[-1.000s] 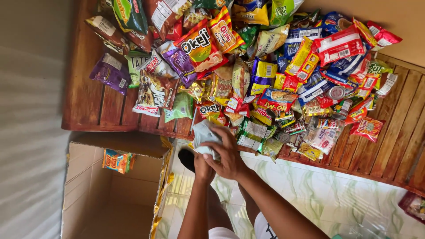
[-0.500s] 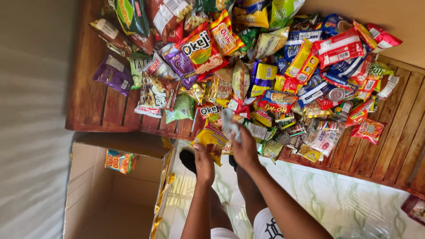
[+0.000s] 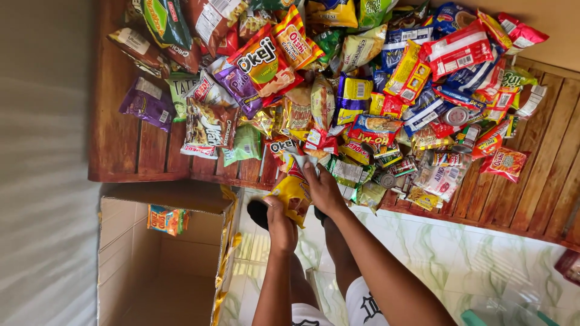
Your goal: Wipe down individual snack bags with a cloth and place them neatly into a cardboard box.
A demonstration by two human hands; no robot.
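A slatted wooden surface carries a deep heap of snack packets, spread loosely so that nearly every wrapper shows its face. Just beside it on the floor an open cardboard box stands with its flaps folded out, close enough that packets can drop in without a stretch; one small orange packet lies inside against the wall. The person stands at the surface's edge, both arms reaching forward. The left hand is curled shut around a yellow snack packet, holding it at the near edge, between heap and box. The right hand lies over the front of the heap, fingers bent onto a pale packet; whether it grips it I cannot tell.
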